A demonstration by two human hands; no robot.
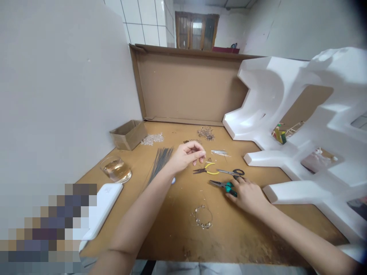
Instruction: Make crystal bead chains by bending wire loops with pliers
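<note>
My left hand (187,154) hovers over the middle of the brown table (172,236), fingers pinched together on something too small to make out. My right hand (248,194) rests on the table with its fingers closed on the green-handled pliers (223,186), whose jaws point left. Yellow-handled pliers (207,170) and black-handled scissors (232,172) lie just beyond, between the two hands. A beaded wire bracelet (203,217) lies nearer to me. A bundle of thin dark wires (160,160) lies left of my left hand.
A small cardboard box (129,133), clear beads (151,139), a pile of metal findings (206,133) and pins (220,153) sit farther back. A glass of amber liquid (116,170) and a white device (100,208) are at left. White foam packing (301,133) crowds the right; a cardboard panel (186,88) stands behind.
</note>
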